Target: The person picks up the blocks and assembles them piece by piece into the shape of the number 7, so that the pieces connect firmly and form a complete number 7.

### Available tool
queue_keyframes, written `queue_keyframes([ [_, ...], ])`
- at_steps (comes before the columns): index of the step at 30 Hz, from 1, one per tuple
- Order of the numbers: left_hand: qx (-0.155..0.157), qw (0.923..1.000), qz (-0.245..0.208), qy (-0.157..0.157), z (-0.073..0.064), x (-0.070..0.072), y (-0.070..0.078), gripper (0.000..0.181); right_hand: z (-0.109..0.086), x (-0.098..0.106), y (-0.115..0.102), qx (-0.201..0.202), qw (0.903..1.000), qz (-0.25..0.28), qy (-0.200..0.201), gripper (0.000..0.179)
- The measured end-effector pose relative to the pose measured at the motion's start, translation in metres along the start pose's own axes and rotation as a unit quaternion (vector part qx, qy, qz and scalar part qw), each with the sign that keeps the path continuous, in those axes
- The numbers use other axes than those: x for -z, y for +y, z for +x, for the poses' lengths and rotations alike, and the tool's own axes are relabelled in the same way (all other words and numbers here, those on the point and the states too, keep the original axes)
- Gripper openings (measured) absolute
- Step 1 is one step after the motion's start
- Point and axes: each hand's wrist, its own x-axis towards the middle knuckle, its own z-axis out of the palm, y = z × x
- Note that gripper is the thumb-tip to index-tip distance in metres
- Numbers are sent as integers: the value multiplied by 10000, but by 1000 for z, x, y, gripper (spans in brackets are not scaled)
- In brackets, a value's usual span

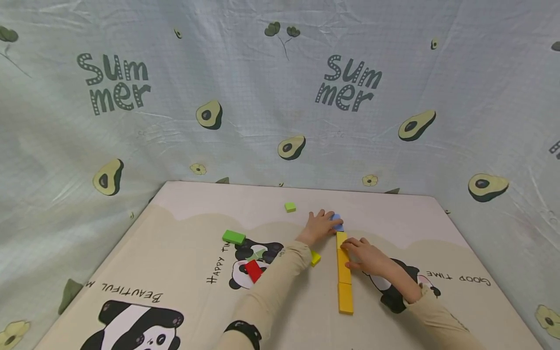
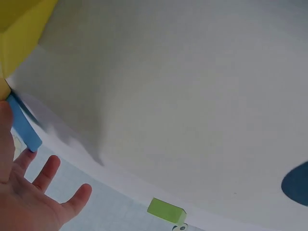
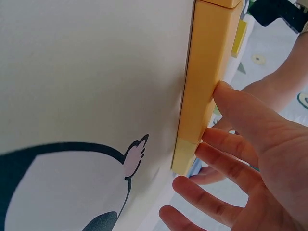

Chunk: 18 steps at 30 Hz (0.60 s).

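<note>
A straight row of yellow-orange blocks point(image 1: 344, 268) lies on the printed cloth, end to end. At its far end sits a blue block point(image 1: 337, 223), which my left hand point(image 1: 320, 227) holds between thumb and fingertip. The left wrist view shows the blue block point(image 2: 24, 126) with a finger at its end and the other fingers spread. My right hand point(image 1: 369, 256) is at the right side of the row. Its thumb and some fingertips touch the yellow-orange blocks point(image 3: 204, 72) near a joint; the remaining fingers extend loosely past them.
Left of the row lie a yellow block point(image 1: 315, 258), partly hidden by the left sleeve, a red block point(image 1: 253, 271) and a green block point(image 1: 234, 237). A light green block point(image 1: 290, 207) lies farther back. A printed curtain point(image 1: 245, 97) hangs behind the table.
</note>
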Motion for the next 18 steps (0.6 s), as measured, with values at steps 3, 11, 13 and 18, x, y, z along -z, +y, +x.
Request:
queue_keyframes([
  [3,38,10000,-33,-57,0,0,2,37,0,1,-1,-9,10000,52,-49,40],
  [11,214,9992,-14,-347,0,3,3,40,0,1,0,102,9999,-47,8,40],
  [13,241,9991,20,-352,-1,5,4,40,0,1,0,99,9999,-52,18,39],
  [18,166,9992,123,-355,-2,6,6,39,0,0,0,79,10000,-13,-14,40],
])
